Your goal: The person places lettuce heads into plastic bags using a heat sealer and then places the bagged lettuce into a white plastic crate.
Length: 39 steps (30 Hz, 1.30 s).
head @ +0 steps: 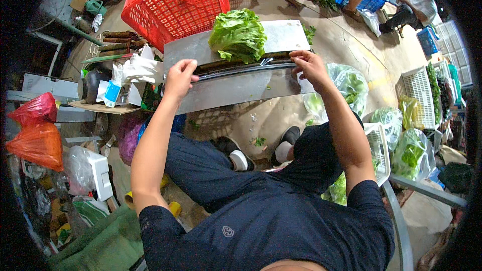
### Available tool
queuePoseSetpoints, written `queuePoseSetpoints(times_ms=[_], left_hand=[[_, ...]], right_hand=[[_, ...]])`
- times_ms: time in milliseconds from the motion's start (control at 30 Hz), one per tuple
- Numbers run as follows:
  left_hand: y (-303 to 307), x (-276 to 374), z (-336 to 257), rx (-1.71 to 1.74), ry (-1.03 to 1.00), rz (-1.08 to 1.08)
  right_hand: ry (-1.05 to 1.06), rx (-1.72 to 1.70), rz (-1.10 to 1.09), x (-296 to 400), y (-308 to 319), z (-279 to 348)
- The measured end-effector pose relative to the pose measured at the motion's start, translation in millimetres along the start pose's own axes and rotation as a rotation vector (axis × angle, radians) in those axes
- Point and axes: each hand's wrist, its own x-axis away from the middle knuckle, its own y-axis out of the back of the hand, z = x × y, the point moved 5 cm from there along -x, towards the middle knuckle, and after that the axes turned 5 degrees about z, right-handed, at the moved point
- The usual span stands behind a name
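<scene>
A head of green leaf lettuce (238, 35) rests on a low metal bench, which looks like a film-wrapping stand (233, 88). It sits towards the far side, partly over a white plate (286, 35). A dark roller slot (276, 59) with shiny glints runs across the stand in front of the lettuce. My left hand (181, 76) is at the slot's left end, thumb and fingers curled together. At the right end, my right hand (309, 67) has its fingers bent in a pinch. Whether thin clear film is between the fingers of either hand cannot be made out.
A red plastic crate (177, 5) stands behind the stand. On the left are a tissue pack (112, 93) and an orange bag (37, 146). Bagged greens (348, 86) and a white basket (378, 150) are at my right. Another person (412, 5) sits at the far right.
</scene>
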Motion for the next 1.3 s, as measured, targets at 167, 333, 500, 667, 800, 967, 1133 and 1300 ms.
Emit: queuePoseSetpoints(times_ms=[167, 333, 500, 667, 800, 967, 1133, 1300], left_hand=[[7, 18, 25, 0.065, 0.117, 0.094], [1, 4, 22, 0.307, 0.287, 0.279], [-13, -15, 31, 0.428, 0.386, 0.38], [-28, -27, 32, 0.425, 0.267, 0.196], [-19, 12, 44, 0.404, 0.19, 0.094], [-24, 123, 49, 0.416, 0.056, 0.082], [-9, 185, 16, 0.484, -0.172, -0.015], [41, 76, -79, 0.688, -0.508, -0.168]], right_hand=[[-0.096, 0.043, 0.144, -3, -9, 6], [-0.219, -0.166, 0.248, -16, -19, 4], [-0.257, -0.222, 0.336, -26, -32, 4], [-0.177, -0.327, 0.175, -35, -21, -12], [-0.117, -0.354, 0.161, 4, -26, -11], [-0.139, -0.429, 0.194, 105, -17, -41], [0.024, -0.462, 0.121, 169, -4, 11], [0.44, -0.423, 0.164, 45, 2, 145]])
